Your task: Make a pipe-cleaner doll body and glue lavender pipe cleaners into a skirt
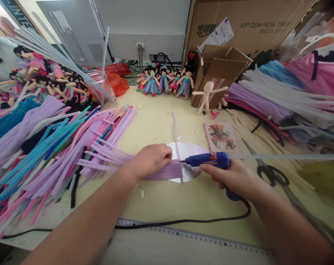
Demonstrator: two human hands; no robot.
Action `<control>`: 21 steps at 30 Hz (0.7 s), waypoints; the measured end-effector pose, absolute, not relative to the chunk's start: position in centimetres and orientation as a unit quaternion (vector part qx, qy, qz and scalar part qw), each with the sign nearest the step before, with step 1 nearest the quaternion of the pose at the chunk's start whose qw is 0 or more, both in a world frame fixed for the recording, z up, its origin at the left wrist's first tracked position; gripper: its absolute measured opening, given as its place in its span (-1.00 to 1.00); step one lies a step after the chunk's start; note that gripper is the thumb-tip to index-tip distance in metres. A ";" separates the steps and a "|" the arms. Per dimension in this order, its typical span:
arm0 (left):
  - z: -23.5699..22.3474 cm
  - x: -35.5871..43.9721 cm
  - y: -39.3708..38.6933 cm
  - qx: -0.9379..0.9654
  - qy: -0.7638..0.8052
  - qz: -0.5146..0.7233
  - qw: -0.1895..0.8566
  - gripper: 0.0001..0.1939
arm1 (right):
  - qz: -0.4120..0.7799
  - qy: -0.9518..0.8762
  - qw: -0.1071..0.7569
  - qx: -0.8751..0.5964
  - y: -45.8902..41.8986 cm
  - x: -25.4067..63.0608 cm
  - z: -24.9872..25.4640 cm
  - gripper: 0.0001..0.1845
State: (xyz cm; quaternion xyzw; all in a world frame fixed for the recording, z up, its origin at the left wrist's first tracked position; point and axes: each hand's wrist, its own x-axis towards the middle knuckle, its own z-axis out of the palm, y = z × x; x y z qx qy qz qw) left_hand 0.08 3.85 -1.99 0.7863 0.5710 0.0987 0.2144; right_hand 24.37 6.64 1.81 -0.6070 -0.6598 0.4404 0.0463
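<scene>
My left hand (pixel 153 160) is closed over a row of light purple pipe cleaners (pixel 167 172), which lie side by side over a shiny silver round sheet (pixel 190 177). One more purple pipe cleaner (pixel 175 129) runs crosswise along their right ends and sticks out toward the back. In my right hand (pixel 233 176) is a blue hot glue gun (pixel 207 160). Its nozzle points left and is at the crosswise pipe cleaner, close to my left fingertips. Whether the tip touches cannot be made out. A black cord (pixel 183 221) trails from its handle.
Loose coloured pipe cleaners (pixel 53 147) pile up at left, more bundles (pixel 294 95) at right. Scissors (pixel 271 173) lie beside my right forearm. Finished dolls (pixel 164 81), a bare doll body (pixel 208 95) and an open carton (pixel 222 70) stand behind. A tape measure (pixel 194 235) crosses the front.
</scene>
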 end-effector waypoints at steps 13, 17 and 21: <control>-2.1 0.1 3.8 0.788 0.568 0.099 0.215 -0.88 | 0.438 -0.658 0.046 -0.611 6.3 23.9 2.8 -0.63; -2.1 0.0 3.8 0.791 0.566 0.094 0.212 -0.87 | 0.451 -0.650 0.032 -0.610 6.5 24.1 2.7 -0.62; -2.2 0.0 3.8 0.794 0.564 0.096 0.207 -0.87 | 0.449 -0.654 0.031 -0.609 6.7 24.5 2.2 -0.61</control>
